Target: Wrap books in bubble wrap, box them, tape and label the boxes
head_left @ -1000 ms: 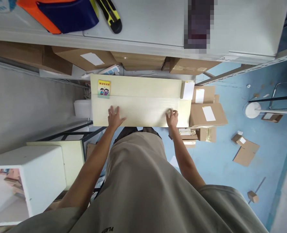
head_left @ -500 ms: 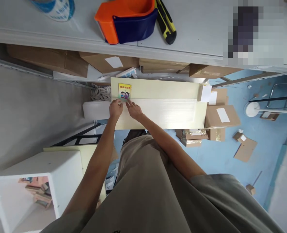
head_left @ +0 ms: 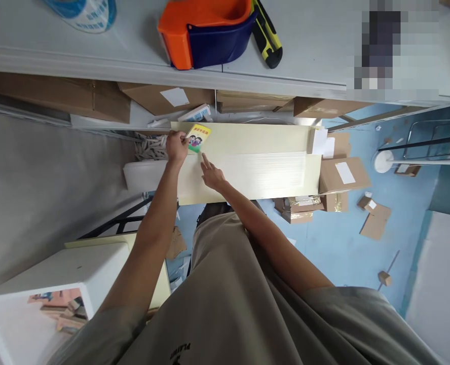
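My left hand (head_left: 177, 146) is closed on a small yellow booklet (head_left: 198, 137) with a cartoon cover, lifted and tilted at the far left end of a long pale cream box (head_left: 255, 162). My right hand (head_left: 210, 174) rests on the box's top just below the booklet, index finger stretched out toward it, holding nothing. The box lies across in front of my legs, below the table edge.
A grey table (head_left: 96, 50) above carries an orange and blue tape dispenser (head_left: 205, 30), a yellow-black utility knife (head_left: 268, 35) and a tape roll (head_left: 82, 11). Cardboard boxes (head_left: 342, 175) lie under it and on the blue floor. A white foam box (head_left: 65, 284) stands at lower left.
My right hand crossed from the box's right end to its left. My left hand took hold of the booklet and lifted it off the box, tilting it.
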A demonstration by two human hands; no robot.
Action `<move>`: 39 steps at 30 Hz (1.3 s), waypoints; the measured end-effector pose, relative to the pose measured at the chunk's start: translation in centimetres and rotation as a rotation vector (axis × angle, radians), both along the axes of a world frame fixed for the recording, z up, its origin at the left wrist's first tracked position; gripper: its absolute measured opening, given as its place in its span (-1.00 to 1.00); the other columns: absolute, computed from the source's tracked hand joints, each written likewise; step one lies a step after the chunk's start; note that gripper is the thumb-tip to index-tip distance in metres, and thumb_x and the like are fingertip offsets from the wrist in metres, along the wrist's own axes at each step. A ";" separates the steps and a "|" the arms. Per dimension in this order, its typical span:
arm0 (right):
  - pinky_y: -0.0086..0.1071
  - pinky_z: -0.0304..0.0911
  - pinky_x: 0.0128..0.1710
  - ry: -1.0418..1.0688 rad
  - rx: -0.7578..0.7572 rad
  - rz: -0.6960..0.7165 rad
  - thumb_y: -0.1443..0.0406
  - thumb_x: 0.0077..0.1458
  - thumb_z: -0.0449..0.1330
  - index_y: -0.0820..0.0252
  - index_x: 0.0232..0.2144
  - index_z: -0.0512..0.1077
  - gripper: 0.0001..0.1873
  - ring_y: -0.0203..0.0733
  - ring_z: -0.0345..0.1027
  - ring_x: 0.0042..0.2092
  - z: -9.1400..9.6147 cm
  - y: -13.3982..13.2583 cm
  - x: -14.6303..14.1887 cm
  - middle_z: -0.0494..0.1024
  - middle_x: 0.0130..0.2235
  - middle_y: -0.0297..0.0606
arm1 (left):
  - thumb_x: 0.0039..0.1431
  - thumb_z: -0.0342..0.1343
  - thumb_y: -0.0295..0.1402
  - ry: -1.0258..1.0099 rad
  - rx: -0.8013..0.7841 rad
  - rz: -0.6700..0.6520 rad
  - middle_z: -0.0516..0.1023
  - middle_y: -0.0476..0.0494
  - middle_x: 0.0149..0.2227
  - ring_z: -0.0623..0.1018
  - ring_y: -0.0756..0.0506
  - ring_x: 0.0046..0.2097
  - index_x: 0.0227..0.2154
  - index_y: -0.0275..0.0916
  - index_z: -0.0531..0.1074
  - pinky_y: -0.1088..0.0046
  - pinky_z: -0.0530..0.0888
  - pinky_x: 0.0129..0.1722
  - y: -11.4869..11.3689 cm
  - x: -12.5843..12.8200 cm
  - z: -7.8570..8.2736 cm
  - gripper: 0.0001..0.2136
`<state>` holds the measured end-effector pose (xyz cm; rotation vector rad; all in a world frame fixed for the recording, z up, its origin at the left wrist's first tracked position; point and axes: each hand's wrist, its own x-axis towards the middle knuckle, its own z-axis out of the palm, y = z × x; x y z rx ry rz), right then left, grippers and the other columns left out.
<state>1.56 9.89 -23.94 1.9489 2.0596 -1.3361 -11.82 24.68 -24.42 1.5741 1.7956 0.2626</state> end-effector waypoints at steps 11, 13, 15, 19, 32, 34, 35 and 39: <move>-0.09 0.53 0.10 0.766 0.053 -0.872 -0.28 0.05 0.35 0.15 0.01 0.48 -0.25 0.09 0.61 0.07 -0.3 -8.0 18.4 0.70 0.03 -0.05 | 0.26 0.30 0.02 -0.504 -0.196 -0.086 0.67 -0.17 -0.22 0.62 -0.10 -0.28 -0.16 -0.26 0.59 0.42 0.53 -0.31 -14.0 13.0 3.0 -0.61; -0.12 0.54 -0.01 0.650 0.046 -0.920 -0.30 0.05 0.32 0.13 -0.21 0.48 -0.35 0.05 0.62 -0.08 -0.4 -11.9 23.7 0.71 -0.16 -0.10 | 0.20 0.33 0.00 -0.528 -0.323 -0.045 0.68 -0.19 -0.25 0.62 -0.11 -0.30 -0.23 -0.26 0.59 0.42 0.52 -0.33 -18.3 17.8 0.8 -0.63; -0.14 0.52 -0.04 0.494 0.028 -0.948 -0.26 0.14 0.27 0.12 -0.27 0.47 -0.42 0.02 0.61 -0.14 -0.6 -15.6 28.4 0.70 -0.21 -0.10 | 0.18 0.33 -0.07 -0.486 -0.392 -0.048 0.70 -0.19 -0.26 0.65 -0.13 -0.27 -0.28 -0.24 0.59 0.40 0.54 -0.29 -21.9 22.8 -1.2 -0.70; -0.17 0.49 0.01 0.250 0.007 -0.972 -0.07 0.31 0.18 0.14 -0.17 0.52 -0.59 0.00 0.62 -0.09 -1.3 -20.2 35.5 0.73 -0.15 -0.09 | 0.22 0.26 -0.26 -0.367 -0.406 -0.176 0.75 -0.21 -0.18 0.70 -0.19 -0.15 -0.25 -0.22 0.64 0.35 0.58 -0.14 -25.7 31.0 -3.7 -0.85; -0.15 0.41 0.12 0.002 0.073 -0.880 0.09 0.41 0.18 0.18 -0.07 0.58 -0.69 0.03 0.54 0.02 -3.8 -21.2 43.1 0.68 -0.04 -0.04 | 0.18 0.28 -0.36 -0.164 -0.294 -0.082 0.77 -0.22 -0.15 0.71 -0.23 -0.09 -0.21 -0.21 0.69 0.27 0.58 0.00 -27.2 38.8 -4.3 -0.84; -0.13 0.37 0.15 -0.097 0.106 -0.949 0.12 0.44 0.15 0.23 0.02 0.54 -0.67 0.08 0.48 0.09 -3.8 -21.2 43.4 0.64 0.03 0.02 | 0.19 0.27 -0.38 -0.170 -0.300 -0.065 0.76 -0.23 -0.13 0.71 -0.23 -0.08 -0.21 -0.23 0.68 0.28 0.57 0.01 -27.3 38.9 -4.2 -0.85; -0.11 0.36 0.16 -0.138 0.116 -0.979 0.13 0.44 0.15 0.26 0.04 0.52 -0.65 0.10 0.45 0.12 -3.7 -21.2 43.6 0.62 0.05 0.04 | 0.19 0.26 -0.39 -0.171 -0.304 -0.061 0.76 -0.24 -0.13 0.71 -0.23 -0.08 -0.21 -0.23 0.67 0.28 0.57 0.01 -27.3 38.9 -4.2 -0.85; -0.09 0.35 0.14 -0.166 0.097 -0.964 0.20 0.43 0.13 0.25 -0.06 0.53 -0.74 0.14 0.41 0.11 -3.6 -20.8 44.0 0.60 0.02 0.04 | 0.20 0.24 -0.41 -0.167 -0.306 -0.062 0.75 -0.23 -0.13 0.70 -0.23 -0.07 -0.23 -0.22 0.65 0.27 0.56 0.02 -27.2 39.1 -3.8 -0.88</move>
